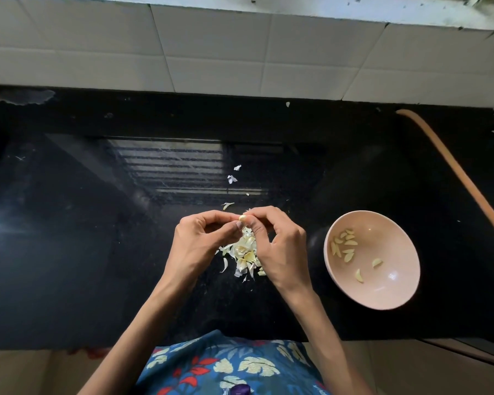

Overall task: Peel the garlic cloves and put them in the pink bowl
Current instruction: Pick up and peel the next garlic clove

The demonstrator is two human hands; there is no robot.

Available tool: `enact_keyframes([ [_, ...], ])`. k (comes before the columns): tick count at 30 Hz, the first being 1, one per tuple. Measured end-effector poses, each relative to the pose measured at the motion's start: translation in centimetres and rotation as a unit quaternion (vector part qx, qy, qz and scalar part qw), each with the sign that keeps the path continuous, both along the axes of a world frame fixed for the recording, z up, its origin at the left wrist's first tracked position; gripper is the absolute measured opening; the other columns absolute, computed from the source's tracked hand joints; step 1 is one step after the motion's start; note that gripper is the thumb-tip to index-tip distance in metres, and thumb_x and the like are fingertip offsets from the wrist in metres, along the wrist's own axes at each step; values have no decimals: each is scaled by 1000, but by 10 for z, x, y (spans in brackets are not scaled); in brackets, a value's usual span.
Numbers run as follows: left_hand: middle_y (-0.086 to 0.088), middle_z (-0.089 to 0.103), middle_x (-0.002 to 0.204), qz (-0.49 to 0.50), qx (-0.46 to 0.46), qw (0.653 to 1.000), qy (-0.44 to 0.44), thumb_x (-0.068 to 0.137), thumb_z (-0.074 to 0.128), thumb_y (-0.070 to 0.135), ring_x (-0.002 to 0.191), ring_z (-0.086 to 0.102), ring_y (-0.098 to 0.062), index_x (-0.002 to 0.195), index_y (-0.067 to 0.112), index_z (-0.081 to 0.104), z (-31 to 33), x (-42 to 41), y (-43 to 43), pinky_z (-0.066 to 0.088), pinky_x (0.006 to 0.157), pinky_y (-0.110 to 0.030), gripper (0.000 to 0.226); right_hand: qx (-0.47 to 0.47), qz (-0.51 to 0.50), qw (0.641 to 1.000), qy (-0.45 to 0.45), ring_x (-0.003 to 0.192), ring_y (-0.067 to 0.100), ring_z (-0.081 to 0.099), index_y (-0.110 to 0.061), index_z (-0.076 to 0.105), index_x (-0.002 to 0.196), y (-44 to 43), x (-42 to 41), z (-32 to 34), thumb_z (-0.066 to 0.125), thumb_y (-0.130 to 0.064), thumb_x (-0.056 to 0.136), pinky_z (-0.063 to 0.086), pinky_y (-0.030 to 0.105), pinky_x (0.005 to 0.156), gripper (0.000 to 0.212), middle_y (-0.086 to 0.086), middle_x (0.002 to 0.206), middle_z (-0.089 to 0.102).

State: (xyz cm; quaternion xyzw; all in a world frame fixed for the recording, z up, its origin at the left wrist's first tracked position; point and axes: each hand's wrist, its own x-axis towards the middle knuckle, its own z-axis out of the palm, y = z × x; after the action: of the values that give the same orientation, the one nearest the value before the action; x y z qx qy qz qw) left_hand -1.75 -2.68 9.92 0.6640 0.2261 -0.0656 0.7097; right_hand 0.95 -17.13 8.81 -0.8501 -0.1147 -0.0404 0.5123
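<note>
Both hands work at chest height over the black table: left hand point(201, 238) pinches a garlic clove point(242, 218) at its fingertips, right hand point(280, 240) pinches the same clove from the other side, likely to strip skin. They hold it above the heap of garlic skins point(244, 256), so scraps fall there. Pink bowl point(394, 297) sits just right, within easy reach, holding peeled cloves point(344, 245).

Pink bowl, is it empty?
No, the pink bowl holds several peeled garlic cloves, most of them bunched near its left side.
</note>
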Motion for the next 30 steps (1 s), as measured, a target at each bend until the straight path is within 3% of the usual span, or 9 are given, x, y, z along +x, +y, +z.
enact_keyframes([
  [7,-14,76,77,16,-19,1000,15,84,75,12,72,72,-16,87,7,77,-3,2,-1,56,70,-22,7,56,-5,992,113,76,5,64,-15,72,87,1,0,4,65,-16,96,47,16,69,12,-9,80,70],
  [10,-18,75,81,8,-18,1000,19,86,73,8,73,72,-18,90,4,76,-3,2,-2,58,72,-23,6,122,-10,968,217,73,4,62,-12,71,90,-2,3,5,61,-18,99,51,23,70,14,-4,80,71],
  [12,-20,75,83,8,-26,999,20,87,71,5,73,72,-19,90,1,76,-2,2,-3,59,73,-24,7,188,-8,937,295,74,7,59,-8,68,92,-2,4,6,57,-16,100,51,25,72,17,0,81,67],
  [15,-17,74,79,7,-36,999,17,90,64,0,72,71,-17,89,0,74,-1,4,-4,60,72,-24,10,357,-20,845,398,72,8,55,-8,62,91,4,3,11,48,-13,103,47,23,72,19,-1,78,60],
  [17,-11,73,76,13,-39,999,17,91,60,-2,72,71,-17,85,2,74,-1,4,-4,61,73,-26,16,444,-46,788,424,72,8,54,-11,60,90,4,5,13,45,-14,104,44,23,71,21,-2,78,58],
  [19,-9,73,77,24,-32,999,23,92,59,-1,74,71,-18,84,4,74,-2,2,-1,61,74,-27,18,480,-62,763,429,73,9,57,-11,62,92,0,9,12,47,-16,103,46,25,72,19,-1,80,62],
  [24,-8,78,90,39,14,998,40,95,62,8,85,75,-23,98,14,78,-10,3,6,61,76,-33,18,462,-54,764,448,69,13,62,-3,68,100,0,10,11,56,-10,96,56,22,66,15,4,73,65],
  [27,-7,77,77,51,67,996,28,86,77,17,72,75,-21,88,13,79,-9,6,6,59,66,-24,5,450,-72,761,461,65,13,62,-3,71,99,2,9,9,61,-7,93,56,21,64,12,5,69,65],
  [30,-7,75,68,70,101,992,23,75,86,24,59,71,-14,79,9,77,-10,9,4,55,56,-19,18,450,-80,763,457,67,14,65,-2,71,100,0,9,7,64,-5,90,58,22,65,12,7,72,68],
])
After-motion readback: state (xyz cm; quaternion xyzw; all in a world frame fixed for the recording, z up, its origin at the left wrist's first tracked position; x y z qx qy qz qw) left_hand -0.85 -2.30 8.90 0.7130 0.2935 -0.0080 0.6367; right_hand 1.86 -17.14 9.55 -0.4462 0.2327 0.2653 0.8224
